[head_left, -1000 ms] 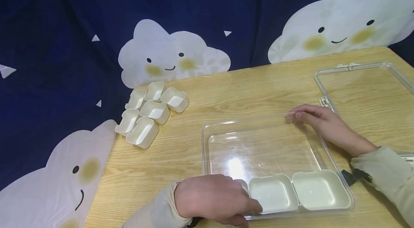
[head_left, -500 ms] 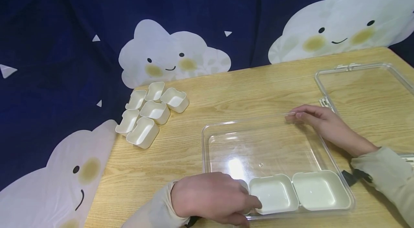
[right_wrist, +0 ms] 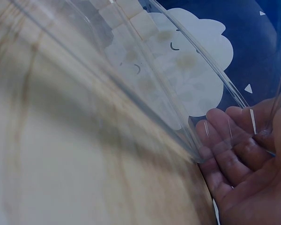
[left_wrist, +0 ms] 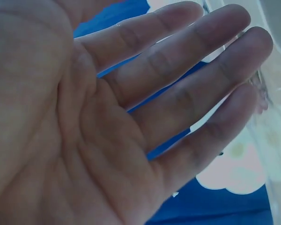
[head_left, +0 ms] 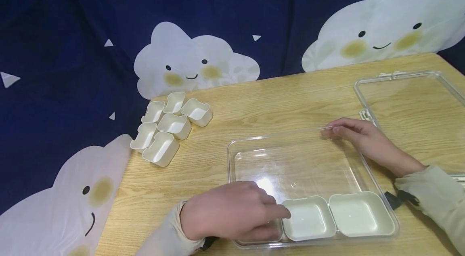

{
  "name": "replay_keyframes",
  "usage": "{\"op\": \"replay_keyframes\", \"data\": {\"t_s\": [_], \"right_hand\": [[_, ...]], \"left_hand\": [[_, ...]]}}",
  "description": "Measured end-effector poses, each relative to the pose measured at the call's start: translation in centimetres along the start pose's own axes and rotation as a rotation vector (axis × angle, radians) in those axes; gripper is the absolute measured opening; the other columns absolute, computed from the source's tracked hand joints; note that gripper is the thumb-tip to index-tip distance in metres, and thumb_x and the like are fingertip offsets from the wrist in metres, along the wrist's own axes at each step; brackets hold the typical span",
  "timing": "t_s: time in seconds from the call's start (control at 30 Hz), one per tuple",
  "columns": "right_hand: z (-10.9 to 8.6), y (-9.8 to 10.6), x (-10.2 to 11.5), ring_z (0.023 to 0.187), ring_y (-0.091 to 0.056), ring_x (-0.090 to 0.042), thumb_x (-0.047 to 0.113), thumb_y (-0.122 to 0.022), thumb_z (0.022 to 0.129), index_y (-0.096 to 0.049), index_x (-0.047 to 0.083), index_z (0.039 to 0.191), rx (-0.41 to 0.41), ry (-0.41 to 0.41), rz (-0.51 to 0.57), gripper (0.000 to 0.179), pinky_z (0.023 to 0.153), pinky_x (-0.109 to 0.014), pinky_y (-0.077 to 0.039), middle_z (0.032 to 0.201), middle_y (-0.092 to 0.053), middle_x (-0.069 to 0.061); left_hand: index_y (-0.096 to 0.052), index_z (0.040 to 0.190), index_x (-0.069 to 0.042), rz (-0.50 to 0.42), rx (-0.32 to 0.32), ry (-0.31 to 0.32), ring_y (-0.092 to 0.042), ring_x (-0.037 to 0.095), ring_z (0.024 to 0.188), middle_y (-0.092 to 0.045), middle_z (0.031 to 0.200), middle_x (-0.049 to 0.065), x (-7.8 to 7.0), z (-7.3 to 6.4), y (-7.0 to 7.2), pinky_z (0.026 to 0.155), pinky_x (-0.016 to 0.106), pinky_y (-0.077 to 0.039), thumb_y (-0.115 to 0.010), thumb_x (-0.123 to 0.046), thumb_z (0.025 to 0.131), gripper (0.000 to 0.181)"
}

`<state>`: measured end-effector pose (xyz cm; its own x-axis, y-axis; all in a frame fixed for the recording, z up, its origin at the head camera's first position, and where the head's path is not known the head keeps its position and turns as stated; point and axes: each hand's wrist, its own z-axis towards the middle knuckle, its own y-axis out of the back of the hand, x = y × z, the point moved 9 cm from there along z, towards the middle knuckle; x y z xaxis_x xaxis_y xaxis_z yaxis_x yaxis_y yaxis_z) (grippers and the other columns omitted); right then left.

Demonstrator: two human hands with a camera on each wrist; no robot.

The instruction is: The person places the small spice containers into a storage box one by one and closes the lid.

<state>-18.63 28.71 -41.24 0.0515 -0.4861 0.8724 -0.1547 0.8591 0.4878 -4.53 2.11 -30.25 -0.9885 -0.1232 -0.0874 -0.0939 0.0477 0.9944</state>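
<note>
A clear plastic box (head_left: 290, 163) lies on the table with a row of cream bins along its near side. The right bin (head_left: 361, 213) and middle bin (head_left: 308, 219) show fully, while the left bin (head_left: 279, 237) is mostly hidden under my left hand (head_left: 232, 211). In the left wrist view that hand's fingers (left_wrist: 192, 70) are spread and nearly straight, with nothing in the palm. My right hand (head_left: 357, 139) holds the box's far right corner, thumb at the rim. Its curled fingers (right_wrist: 229, 152) appear against the clear wall in the right wrist view.
Several cream bins (head_left: 174, 124) with cut-out rims stand grouped at the table's far left. A clear lid-like panel with white clips (head_left: 367, 114) lies at the right. Behind the wooden table (head_left: 189, 183) hangs a dark blue cloth (head_left: 225, 1) with cloud faces.
My left hand has lifted slightly and drawn left from the left bin, uncovering more of the box's near edge. The right hand and the box stay in place.
</note>
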Motion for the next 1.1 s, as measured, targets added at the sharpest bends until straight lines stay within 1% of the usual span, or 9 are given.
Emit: {"op": "replay_keyframes", "data": {"t_s": [0.1,0.23,0.37,0.47,0.67,0.8,0.9,1.0,1.1], "right_hand": [[0.0,0.0,0.0,0.108,-0.070,0.005,0.030,-0.050,0.110,-0.069,0.015,0.128,0.000,0.001,0.000,0.031,0.091,-0.009,-0.050,0.119,-0.078,0.006],[0.0,0.0,0.0,0.108,-0.069,0.005,0.029,-0.050,0.110,-0.069,0.015,0.128,0.001,0.001,-0.002,0.030,0.091,-0.008,-0.049,0.120,-0.078,0.006],[0.0,0.0,0.0,0.108,-0.069,0.005,0.029,-0.050,0.110,-0.068,0.014,0.129,0.002,0.004,0.005,0.030,0.091,-0.009,-0.050,0.120,-0.078,0.007],[0.0,0.0,0.0,0.108,-0.069,0.005,0.029,-0.049,0.110,-0.068,0.014,0.129,0.004,0.002,0.007,0.031,0.091,-0.009,-0.050,0.120,-0.078,0.007],[0.0,0.0,0.1,0.108,-0.070,0.005,0.029,-0.049,0.110,-0.068,0.014,0.129,0.005,0.003,0.004,0.031,0.091,-0.009,-0.049,0.120,-0.078,0.007],[-0.1,0.0,0.1,0.108,-0.070,0.005,0.029,-0.049,0.110,-0.068,0.014,0.129,0.006,0.002,0.002,0.031,0.091,-0.008,-0.049,0.120,-0.078,0.007],[-0.1,0.0,0.1,0.108,-0.070,0.004,0.029,-0.049,0.110,-0.068,0.013,0.129,0.008,0.002,0.009,0.031,0.091,-0.009,-0.050,0.120,-0.078,0.007],[-0.1,0.0,0.1,0.108,-0.070,0.004,0.028,-0.049,0.110,-0.068,0.012,0.129,0.006,0.007,0.014,0.031,0.091,-0.009,-0.050,0.119,-0.078,0.007],[-0.1,0.0,0.1,0.107,-0.070,0.004,0.027,-0.050,0.110,-0.068,0.012,0.128,0.001,0.012,0.014,0.030,0.091,-0.010,-0.051,0.119,-0.078,0.007]], "left_hand": [[-0.067,0.115,-0.020,0.008,-0.012,0.015,-0.055,-0.005,0.069,-0.063,0.078,-0.017,0.5,-0.4,0.4,0.075,0.015,-0.049,-0.059,-0.034,0.104,0.019],[-0.067,0.116,-0.018,-0.002,-0.041,0.035,-0.058,-0.004,0.072,-0.065,0.080,-0.015,1.2,-1.0,0.9,0.082,0.018,-0.053,-0.058,-0.033,0.105,0.020],[-0.069,0.118,-0.017,-0.021,-0.071,0.066,-0.064,-0.003,0.077,-0.070,0.087,-0.014,2.1,-1.5,1.3,0.084,0.020,-0.055,-0.059,-0.033,0.105,0.023],[-0.070,0.118,-0.017,-0.037,-0.085,0.089,-0.065,-0.002,0.079,-0.072,0.088,-0.014,2.7,-1.7,1.5,0.083,0.020,-0.055,-0.059,-0.033,0.105,0.023],[-0.070,0.117,-0.015,-0.066,-0.132,0.114,-0.066,0.002,0.080,-0.072,0.089,-0.012,3.6,-2.3,2.0,0.083,0.019,-0.055,-0.062,-0.030,0.104,0.021],[-0.069,0.117,-0.014,-0.143,-0.140,0.158,-0.062,0.003,0.078,-0.070,0.088,-0.010,4.7,-2.8,2.1,0.080,0.019,-0.054,-0.062,-0.029,0.104,0.021],[-0.070,0.120,-0.013,-0.199,-0.138,0.201,-0.067,0.005,0.083,-0.074,0.095,-0.008,5.5,-3.1,2.1,0.083,0.021,-0.056,-0.060,-0.030,0.105,0.024],[-0.071,0.124,-0.012,-0.224,-0.127,0.241,-0.073,0.008,0.093,-0.078,0.106,-0.005,6.3,-3.4,2.1,0.089,0.024,-0.058,-0.060,-0.030,0.105,0.029],[-0.071,0.125,-0.012,-0.251,-0.128,0.272,-0.074,0.009,0.100,-0.078,0.114,-0.002,6.9,-3.8,2.2,0.094,0.026,-0.058,-0.059,-0.031,0.106,0.030]]}}
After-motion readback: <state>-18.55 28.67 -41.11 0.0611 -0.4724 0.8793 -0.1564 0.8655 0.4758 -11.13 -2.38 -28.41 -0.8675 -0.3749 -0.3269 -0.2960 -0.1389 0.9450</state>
